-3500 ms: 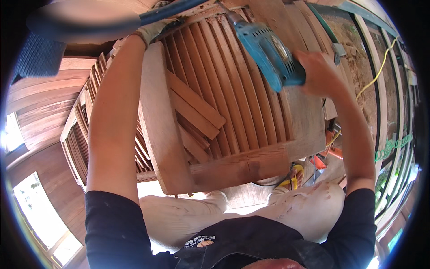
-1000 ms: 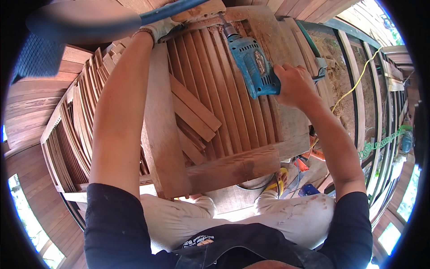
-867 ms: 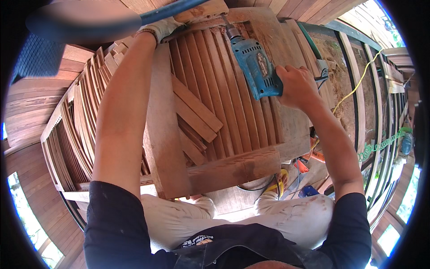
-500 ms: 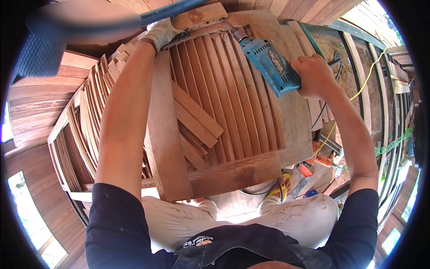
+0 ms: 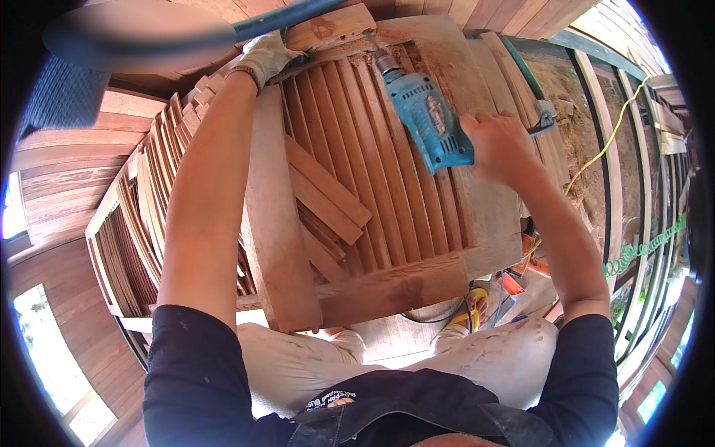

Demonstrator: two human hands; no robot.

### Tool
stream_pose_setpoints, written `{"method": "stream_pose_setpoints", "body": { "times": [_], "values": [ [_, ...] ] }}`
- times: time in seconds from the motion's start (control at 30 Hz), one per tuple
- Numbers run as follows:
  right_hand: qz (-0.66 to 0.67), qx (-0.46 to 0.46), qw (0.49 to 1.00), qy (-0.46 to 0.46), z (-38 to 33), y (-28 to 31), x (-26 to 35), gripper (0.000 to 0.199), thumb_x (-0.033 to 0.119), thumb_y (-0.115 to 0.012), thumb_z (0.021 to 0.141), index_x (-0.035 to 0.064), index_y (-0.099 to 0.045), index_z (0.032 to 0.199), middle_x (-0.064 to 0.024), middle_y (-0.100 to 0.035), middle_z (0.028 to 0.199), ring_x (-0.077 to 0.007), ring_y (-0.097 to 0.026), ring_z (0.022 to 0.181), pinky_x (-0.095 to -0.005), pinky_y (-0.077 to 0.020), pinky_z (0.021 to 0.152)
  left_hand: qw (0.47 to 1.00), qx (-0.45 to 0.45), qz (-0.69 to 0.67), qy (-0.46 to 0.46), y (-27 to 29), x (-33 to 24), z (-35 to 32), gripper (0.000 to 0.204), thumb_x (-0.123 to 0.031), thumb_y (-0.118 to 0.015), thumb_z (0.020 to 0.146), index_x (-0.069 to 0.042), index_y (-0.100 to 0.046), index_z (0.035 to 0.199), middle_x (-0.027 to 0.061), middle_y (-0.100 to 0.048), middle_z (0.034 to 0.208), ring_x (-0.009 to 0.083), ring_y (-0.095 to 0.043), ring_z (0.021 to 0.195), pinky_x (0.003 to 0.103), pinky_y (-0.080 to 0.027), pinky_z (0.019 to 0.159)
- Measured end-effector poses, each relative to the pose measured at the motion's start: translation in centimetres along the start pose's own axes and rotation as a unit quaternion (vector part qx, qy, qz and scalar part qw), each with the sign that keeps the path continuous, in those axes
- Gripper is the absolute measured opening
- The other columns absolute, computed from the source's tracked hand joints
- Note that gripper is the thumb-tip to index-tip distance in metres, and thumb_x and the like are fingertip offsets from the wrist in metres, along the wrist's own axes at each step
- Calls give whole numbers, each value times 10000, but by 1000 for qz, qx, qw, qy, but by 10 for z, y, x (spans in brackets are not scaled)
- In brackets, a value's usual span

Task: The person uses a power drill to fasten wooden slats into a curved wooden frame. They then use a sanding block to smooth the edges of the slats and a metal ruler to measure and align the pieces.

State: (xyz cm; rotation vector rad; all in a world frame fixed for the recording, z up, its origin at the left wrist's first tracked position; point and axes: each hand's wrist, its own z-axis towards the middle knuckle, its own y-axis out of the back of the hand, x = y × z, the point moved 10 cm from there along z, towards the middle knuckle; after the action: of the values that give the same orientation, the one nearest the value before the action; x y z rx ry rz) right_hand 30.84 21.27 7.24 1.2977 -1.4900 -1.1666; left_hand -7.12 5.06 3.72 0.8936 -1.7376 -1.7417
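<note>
My right hand [image 5: 500, 147] is closed around the handle of a blue power drill [image 5: 430, 119]. The drill points away from me, and its bit is at the right end of a wooden block [image 5: 328, 28] at the far edge. Whether the bit is inside the wood is hard to see. My left hand [image 5: 267, 59], in a whitish work glove with dark fingertips, grips the block's left end; its fingers are partly hidden. Below both hands lies a louvred wooden panel [image 5: 372, 164] with slanted slats. Several loose slats [image 5: 328, 186] rest across its left side, beside a wide board [image 5: 275, 216].
Stacked thin wooden strips [image 5: 141, 223] stand on the left. A green-framed tool [image 5: 525, 68] lies at the far right. A yellow cord [image 5: 607, 145] and a green coiled hose [image 5: 644, 249] run along the right. An orange tool [image 5: 510, 283] sits low beside my knee.
My right hand and the drill have shifted left, and the drill body has swung closer to straight ahead. My left hand stays at the block.
</note>
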Motion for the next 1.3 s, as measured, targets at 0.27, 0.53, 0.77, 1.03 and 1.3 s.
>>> {"method": "stream_pose_setpoints", "body": {
  "times": [0.27, 0.53, 0.77, 1.03, 1.3],
  "values": [
    [39, -134, 990, 24, -26, 7, 26, 414, 144, -772, 699, 100, -585, 1066, -123, -628, 861, -335, -676, 788, -446, -488, 799, 1000, -2, 11, 4, 2, 3, -1, 932, -521, -863, 714, -148, -469, 1471, 132, -599, 1409, 333, -570, 1295, 402, -454, 1094],
    [56, -149, 987, 39, -61, 6, 37, 539, 131, -810, 620, 104, -597, 1114, -110, -618, 863, -316, -664, 765, -432, -491, 800, 1000, 12, -17, -18, 9, -16, -11, 951, -561, -852, 710, -149, -462, 1473, 156, -615, 1372, 337, -593, 1267, 423, -471, 1069],
    [78, -146, 984, 58, -53, 8, 47, 524, 146, -819, 600, 105, -594, 1072, -108, -614, 843, -319, -663, 761, -422, -488, 787, 1000, 0, -10, -27, 8, -12, -8, 991, -628, -839, 676, -146, -472, 1459, 162, -626, 1356, 357, -589, 1268, 435, -467, 1065],
    [119, -105, 987, 11, -18, 12, 55, 382, 137, -779, 666, 80, -589, 992, -154, -659, 838, -374, -685, 803, -461, -501, 793, 999, -6, 10, -40, 13, -11, -9, 915, -555, -824, 731, -134, -468, 1461, 164, -617, 1371, 357, -588, 1266, 427, -466, 1073],
    [78, -47, 996, -20, -2, -5, 40, 371, 165, -790, 676, 56, -596, 973, -173, -689, 878, -408, -690, 838, -481, -537, 794, 999, 0, -24, -41, 9, -23, -13, 880, -478, -830, 755, -136, -457, 1475, 146, -616, 1382, 346, -589, 1274, 420, -472, 1078]
  ]
}}
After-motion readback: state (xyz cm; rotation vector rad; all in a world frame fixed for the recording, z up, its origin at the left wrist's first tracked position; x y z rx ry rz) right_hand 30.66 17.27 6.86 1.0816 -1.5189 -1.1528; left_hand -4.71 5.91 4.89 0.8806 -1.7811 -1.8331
